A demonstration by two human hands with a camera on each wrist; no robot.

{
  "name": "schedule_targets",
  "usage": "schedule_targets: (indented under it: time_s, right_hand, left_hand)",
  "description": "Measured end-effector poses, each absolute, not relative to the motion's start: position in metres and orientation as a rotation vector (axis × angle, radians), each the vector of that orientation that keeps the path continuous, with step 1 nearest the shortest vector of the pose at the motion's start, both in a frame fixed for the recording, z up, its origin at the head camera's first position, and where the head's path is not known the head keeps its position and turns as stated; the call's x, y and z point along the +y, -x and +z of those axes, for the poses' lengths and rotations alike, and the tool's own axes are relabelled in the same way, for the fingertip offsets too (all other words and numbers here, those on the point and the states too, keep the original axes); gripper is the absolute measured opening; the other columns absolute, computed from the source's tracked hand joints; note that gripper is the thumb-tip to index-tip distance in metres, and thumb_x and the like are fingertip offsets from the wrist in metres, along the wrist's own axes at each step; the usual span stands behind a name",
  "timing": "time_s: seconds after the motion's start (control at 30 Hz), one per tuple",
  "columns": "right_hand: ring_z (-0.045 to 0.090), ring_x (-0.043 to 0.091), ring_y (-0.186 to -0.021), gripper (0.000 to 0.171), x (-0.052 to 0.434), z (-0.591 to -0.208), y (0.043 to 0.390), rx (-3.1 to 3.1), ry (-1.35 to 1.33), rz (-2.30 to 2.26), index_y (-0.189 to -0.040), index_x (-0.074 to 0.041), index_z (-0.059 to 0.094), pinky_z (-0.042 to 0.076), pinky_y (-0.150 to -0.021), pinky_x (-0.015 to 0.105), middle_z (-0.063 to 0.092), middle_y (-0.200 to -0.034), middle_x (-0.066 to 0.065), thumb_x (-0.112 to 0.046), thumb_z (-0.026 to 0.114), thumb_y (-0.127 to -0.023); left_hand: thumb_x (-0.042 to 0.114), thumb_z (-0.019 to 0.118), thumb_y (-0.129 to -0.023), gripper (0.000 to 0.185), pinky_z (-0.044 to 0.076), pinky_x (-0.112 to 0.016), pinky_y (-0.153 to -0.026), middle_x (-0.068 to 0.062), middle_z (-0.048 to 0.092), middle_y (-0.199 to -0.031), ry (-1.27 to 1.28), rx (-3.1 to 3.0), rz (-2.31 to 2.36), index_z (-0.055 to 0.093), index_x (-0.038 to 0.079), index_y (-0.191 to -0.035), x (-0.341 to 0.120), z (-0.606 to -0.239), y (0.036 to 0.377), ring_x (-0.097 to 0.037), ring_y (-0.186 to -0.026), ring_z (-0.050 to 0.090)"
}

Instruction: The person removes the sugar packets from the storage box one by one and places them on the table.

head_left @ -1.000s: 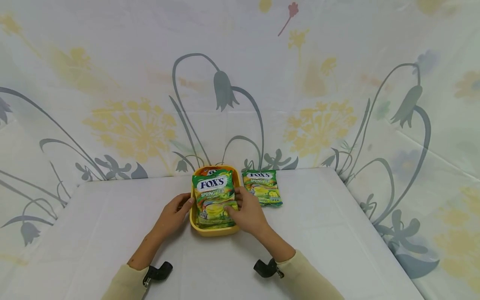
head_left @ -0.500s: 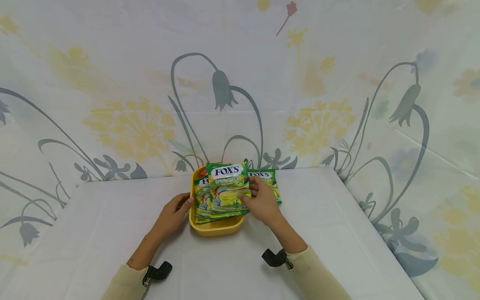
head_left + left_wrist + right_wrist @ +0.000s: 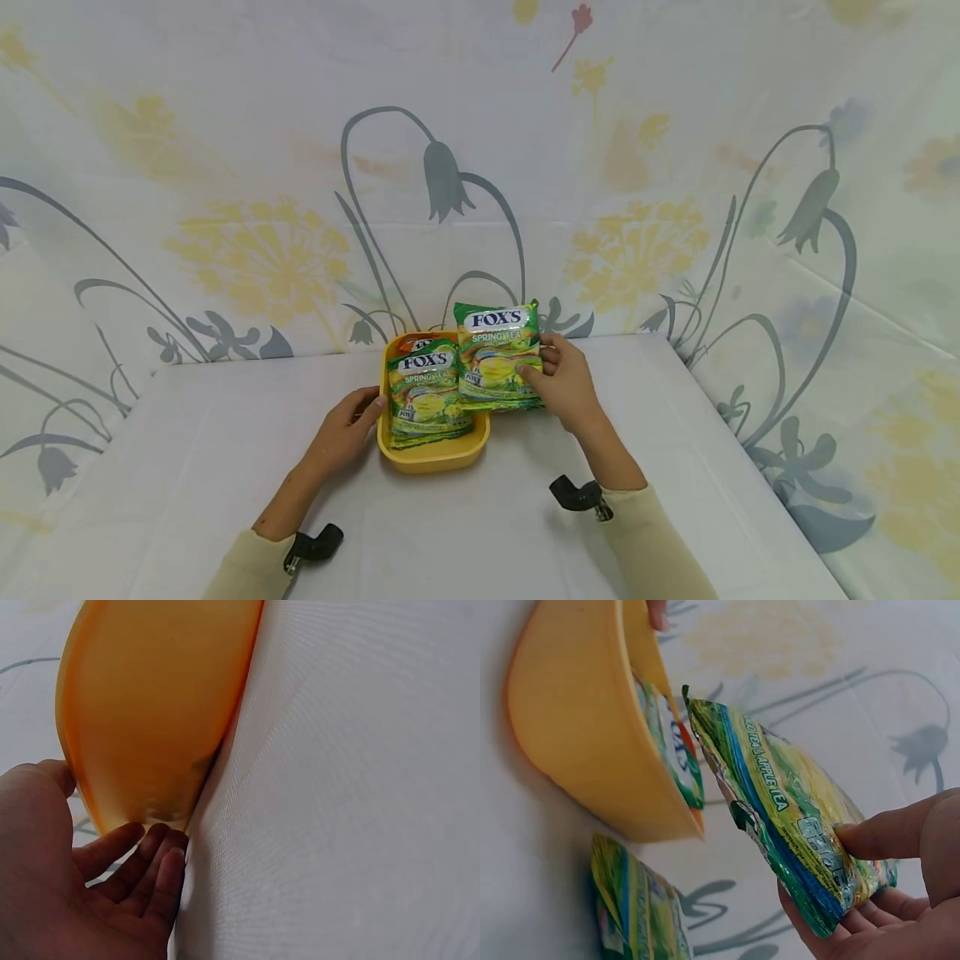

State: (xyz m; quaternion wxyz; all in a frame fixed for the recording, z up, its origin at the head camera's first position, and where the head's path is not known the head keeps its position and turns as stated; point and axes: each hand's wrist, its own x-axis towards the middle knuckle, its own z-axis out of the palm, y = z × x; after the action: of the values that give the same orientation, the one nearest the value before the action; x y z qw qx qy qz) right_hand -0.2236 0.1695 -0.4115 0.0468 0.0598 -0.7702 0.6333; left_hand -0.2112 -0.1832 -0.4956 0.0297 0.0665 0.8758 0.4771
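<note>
My right hand (image 3: 567, 379) pinches the right edge of a green candy bag (image 3: 491, 362), thumb on its printed front and fingers behind. That bag is raised beside the right rim of a yellow plastic tub (image 3: 442, 460). Inside the tub lies another green candy bag (image 3: 420, 398), with an orange-red bag (image 3: 405, 343) peeking out behind it. My left hand (image 3: 347, 429) holds the tub's left side; in the left wrist view its fingers (image 3: 154, 855) lie against the outer wall and the thumb reaches the rim.
In the right wrist view, a further green candy bag (image 3: 641, 907) lies on the table by the tub; the held bag hides it from the head view. A white cloth (image 3: 225, 450) covers the table, and a flower-printed curtain (image 3: 285, 167) stands behind.
The right hand has lifted one green bag out of the tub and carried it up and to the right, uncovering the bag beneath. The left hand and tub have stayed put.
</note>
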Motion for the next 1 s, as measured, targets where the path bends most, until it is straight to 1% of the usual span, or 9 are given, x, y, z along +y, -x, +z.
schedule_targets:
  time_s: [0.1, 0.33, 0.43, 0.53, 0.67, 0.83, 0.9, 1.0]
  right_hand:
    - [0.070, 0.041, -0.119, 0.054, 0.180, -0.408, 0.227, -2.328, -0.146, 1.961, -0.148, 0.008, 0.049, 0.062, -0.082, 0.024, 0.066, -0.134, 0.032, 0.005, 0.069, -0.098]
    - [0.065, 0.041, -0.126, 0.059, 0.202, -0.407, 0.233, -2.302, -0.076, 1.982, -0.155, 0.009, 0.040, 0.061, -0.084, 0.021, 0.059, -0.141, 0.033, 0.004, 0.065, -0.101]
    - [0.065, 0.039, -0.126, 0.058, 0.211, -0.410, 0.236, -2.292, -0.043, 1.992, -0.156, 0.007, 0.040, 0.060, -0.084, 0.021, 0.059, -0.143, 0.033, 0.003, 0.063, -0.103]
    - [0.067, 0.034, -0.124, 0.059, 0.219, -0.413, 0.239, -2.291, -0.002, 1.995, -0.158, 0.006, 0.038, 0.060, -0.084, 0.020, 0.058, -0.145, 0.032, 0.001, 0.062, -0.104]
    - [0.069, 0.024, -0.118, 0.061, 0.229, -0.415, 0.242, -2.290, 0.053, 2.003, -0.161, 0.003, 0.036, 0.060, -0.084, 0.019, 0.056, -0.148, 0.031, -0.003, 0.062, -0.105]
    - [0.070, 0.010, -0.101, 0.060, 0.238, -0.418, 0.244, -2.287, 0.127, 1.993, -0.161, 0.001, 0.039, 0.059, -0.079, 0.019, 0.057, -0.146, 0.032, -0.005, 0.063, -0.105]
    - [0.070, 0.007, -0.095, 0.059, 0.243, -0.420, 0.245, -2.281, 0.150, 1.983, -0.160, 0.001, 0.040, 0.059, -0.077, 0.019, 0.058, -0.145, 0.033, -0.004, 0.063, -0.105]
    - [0.070, 0.004, -0.090, 0.058, 0.250, -0.424, 0.248, -2.274, 0.184, 1.970, -0.159, 0.001, 0.042, 0.059, -0.075, 0.019, 0.058, -0.144, 0.034, -0.005, 0.064, -0.105]
  left_hand:
    - [0.048, 0.045, -0.114, 0.063, 0.043, -0.056, -0.120, -0.022, 0.052, -0.156, -0.199, 2.696, 1.472, 0.047, 0.001, -0.156, -0.183, -0.495, 0.211, -0.039, -0.146, 0.049]
    - [0.046, 0.046, -0.114, 0.062, 0.043, -0.056, -0.120, -0.022, 0.053, -0.156, -0.196, 2.692, 1.481, 0.047, 0.001, -0.156, -0.183, -0.495, 0.211, -0.038, -0.145, 0.050]
    - [0.046, 0.046, -0.114, 0.062, 0.043, -0.056, -0.119, -0.022, 0.053, -0.155, -0.202, 2.696, 1.481, 0.047, 0.000, -0.156, -0.183, -0.495, 0.211, -0.039, -0.145, 0.050]
    - [0.046, 0.046, -0.114, 0.062, 0.043, -0.056, -0.119, -0.022, 0.053, -0.155, -0.205, 2.698, 1.481, 0.047, 0.000, -0.156, -0.183, -0.495, 0.211, -0.038, -0.145, 0.050]
    - [0.048, 0.046, -0.113, 0.063, 0.043, -0.056, -0.119, -0.022, 0.053, -0.156, -0.203, 2.698, 1.482, 0.047, 0.000, -0.156, -0.183, -0.495, 0.211, -0.039, -0.145, 0.050]
    - [0.047, 0.046, -0.113, 0.063, 0.043, -0.056, -0.119, -0.022, 0.052, -0.156, -0.200, 2.695, 1.481, 0.047, 0.000, -0.156, -0.183, -0.495, 0.211, -0.039, -0.145, 0.049]
    - [0.047, 0.046, -0.113, 0.063, 0.043, -0.056, -0.119, -0.022, 0.052, -0.156, -0.199, 2.694, 1.481, 0.047, 0.000, -0.156, -0.183, -0.495, 0.211, -0.039, -0.146, 0.049]
    - [0.049, 0.046, -0.113, 0.064, 0.043, -0.056, -0.120, -0.022, 0.051, -0.157, -0.197, 2.692, 1.478, 0.047, 0.000, -0.156, -0.183, -0.495, 0.211, -0.039, -0.146, 0.049]
